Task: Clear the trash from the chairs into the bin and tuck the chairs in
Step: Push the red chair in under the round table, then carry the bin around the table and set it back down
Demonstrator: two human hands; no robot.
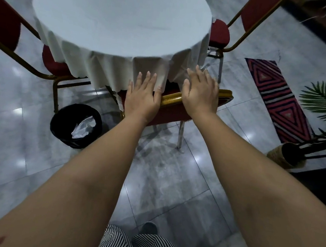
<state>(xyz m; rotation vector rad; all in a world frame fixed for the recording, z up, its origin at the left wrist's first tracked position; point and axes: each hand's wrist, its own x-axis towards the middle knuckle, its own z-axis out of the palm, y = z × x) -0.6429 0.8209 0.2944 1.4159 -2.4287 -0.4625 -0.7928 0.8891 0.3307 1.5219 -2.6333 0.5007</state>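
Note:
A red chair with a gold frame (pixel 171 99) stands in front of me, its seat under the round table with a white cloth (pixel 119 22). My left hand (pixel 142 96) and my right hand (pixel 200 93) both lie flat on the top of its backrest, fingers spread and holding nothing. A black bin (pixel 60 123) with crumpled white paper (pixel 84 127) inside sits on the floor to the left of this chair. A second red chair (pixel 52 60) stands at the table's left, a third red chair (pixel 220 33) at the right, both seats partly under the cloth.
A patterned red and black mat (pixel 279 101) lies on the grey tiled floor at the right. A potted palm in a woven basket (pixel 286 156) stands at the right edge. My striped trousers and one shoe show at the bottom.

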